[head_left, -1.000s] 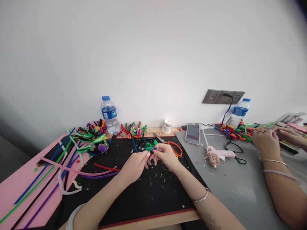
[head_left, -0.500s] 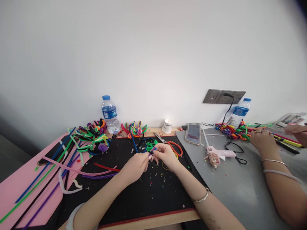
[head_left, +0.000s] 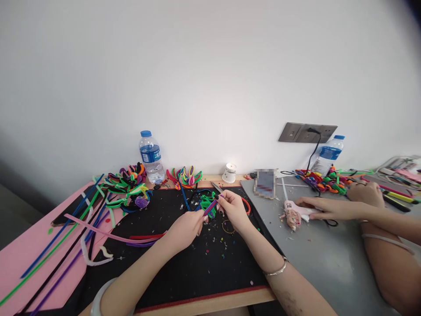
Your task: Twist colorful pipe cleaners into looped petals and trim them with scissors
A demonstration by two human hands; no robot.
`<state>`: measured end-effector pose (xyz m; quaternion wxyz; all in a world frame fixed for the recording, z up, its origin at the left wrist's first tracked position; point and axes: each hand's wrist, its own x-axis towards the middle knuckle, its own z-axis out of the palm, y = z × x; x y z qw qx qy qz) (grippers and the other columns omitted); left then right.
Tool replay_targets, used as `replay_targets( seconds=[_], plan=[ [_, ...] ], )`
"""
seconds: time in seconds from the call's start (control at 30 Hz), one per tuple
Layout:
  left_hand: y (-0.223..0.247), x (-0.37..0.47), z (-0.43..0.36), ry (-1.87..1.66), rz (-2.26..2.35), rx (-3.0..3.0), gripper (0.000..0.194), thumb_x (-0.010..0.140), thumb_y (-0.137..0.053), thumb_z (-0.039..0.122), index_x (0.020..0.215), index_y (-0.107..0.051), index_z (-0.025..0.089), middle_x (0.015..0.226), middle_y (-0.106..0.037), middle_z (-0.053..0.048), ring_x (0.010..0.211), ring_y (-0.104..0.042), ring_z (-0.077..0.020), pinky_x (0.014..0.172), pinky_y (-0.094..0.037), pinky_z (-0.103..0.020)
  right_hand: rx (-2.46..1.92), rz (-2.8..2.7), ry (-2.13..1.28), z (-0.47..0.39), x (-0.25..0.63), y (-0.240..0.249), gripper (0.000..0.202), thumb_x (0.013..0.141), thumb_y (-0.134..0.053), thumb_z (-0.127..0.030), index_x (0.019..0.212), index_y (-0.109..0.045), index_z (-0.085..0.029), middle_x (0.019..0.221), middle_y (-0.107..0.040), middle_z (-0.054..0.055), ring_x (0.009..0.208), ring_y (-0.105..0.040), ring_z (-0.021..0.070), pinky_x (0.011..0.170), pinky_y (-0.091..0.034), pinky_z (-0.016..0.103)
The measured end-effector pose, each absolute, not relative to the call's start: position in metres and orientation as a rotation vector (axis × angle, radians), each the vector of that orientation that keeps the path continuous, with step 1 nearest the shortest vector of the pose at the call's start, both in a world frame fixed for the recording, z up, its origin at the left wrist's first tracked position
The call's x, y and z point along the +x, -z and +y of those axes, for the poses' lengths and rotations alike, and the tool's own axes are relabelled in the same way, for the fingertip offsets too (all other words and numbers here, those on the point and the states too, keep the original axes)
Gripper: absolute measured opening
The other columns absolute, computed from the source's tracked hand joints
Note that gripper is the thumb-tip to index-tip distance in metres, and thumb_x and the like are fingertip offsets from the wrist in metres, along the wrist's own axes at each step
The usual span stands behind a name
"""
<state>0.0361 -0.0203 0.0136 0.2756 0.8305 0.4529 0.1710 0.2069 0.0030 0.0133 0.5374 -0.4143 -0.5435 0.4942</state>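
Several pipe cleaners (head_left: 148,238) in pink, red and purple run through my left hand (head_left: 186,227), their long tails trailing left over the black mat. The fingers of my left hand are closed round them. From that grip a short purple and red length pokes out toward my right hand (head_left: 234,211), whose thumb and fingertips pinch its end. Just behind my fingers lies a looped green pipe cleaner shape (head_left: 207,202). Scissors with orange handles (head_left: 246,206) rest on the mat, partly hidden by my right hand.
Loose pipe cleaners (head_left: 59,245) cover pink sheets at left. Pipe cleaner flowers (head_left: 186,176), a water bottle (head_left: 151,160) and a paper cup (head_left: 229,173) stand along the wall. At right, a co-worker's hand (head_left: 324,208) is on a pink glue gun (head_left: 297,210).
My hands have drawn slightly apart, baring more of the purple and red length between them. The trailing tails have shifted right. A co-worker's hand has come over onto the glue gun.
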Motion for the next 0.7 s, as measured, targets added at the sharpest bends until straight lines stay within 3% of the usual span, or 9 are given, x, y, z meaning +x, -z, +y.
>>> replay_targets(
  seconds=[0.13, 0.4, 0.7],
  plan=[
    [-0.010, 0.034, -0.019, -0.480, 1.231, 2.196, 0.033, 0.089, -0.022, 0.031, 0.079, -0.050, 0.018, 0.056, -0.055, 0.000, 0.054, -0.053, -0.0139, 0.059, -0.038, -0.023, -1.015, -1.196, -1.062, 0.006, 0.211, -0.014, 0.026, 0.072, -0.059, -0.039, 0.064, -0.047, -0.017, 0.050, -0.050, -0.004, 0.038, -0.037, 0.0057, 0.038, -0.027, 0.018],
    [-0.008, 0.028, -0.016, -0.481, 1.284, 2.177, 0.035, 0.088, -0.021, 0.028, 0.074, -0.051, 0.020, 0.055, -0.055, 0.000, 0.056, -0.054, -0.0151, 0.061, -0.039, -0.025, -1.011, -0.996, -0.829, 0.014, 0.226, -0.017, 0.028, 0.073, -0.057, -0.041, 0.064, -0.047, -0.017, 0.052, -0.048, -0.004, 0.039, -0.034, 0.0043, 0.037, -0.024, 0.018],
    [-0.013, 0.017, -0.012, -0.277, 1.496, 2.370, 0.033, 0.088, -0.023, 0.032, 0.078, -0.051, 0.020, 0.070, -0.060, -0.006, 0.063, -0.056, -0.0182, 0.056, -0.035, -0.025, -1.000, -0.856, -0.706, 0.028, 0.243, -0.009, 0.029, 0.073, -0.058, -0.042, 0.064, -0.046, -0.017, 0.053, -0.044, -0.005, 0.042, -0.035, 0.0055, 0.040, -0.028, 0.019]
  ],
)
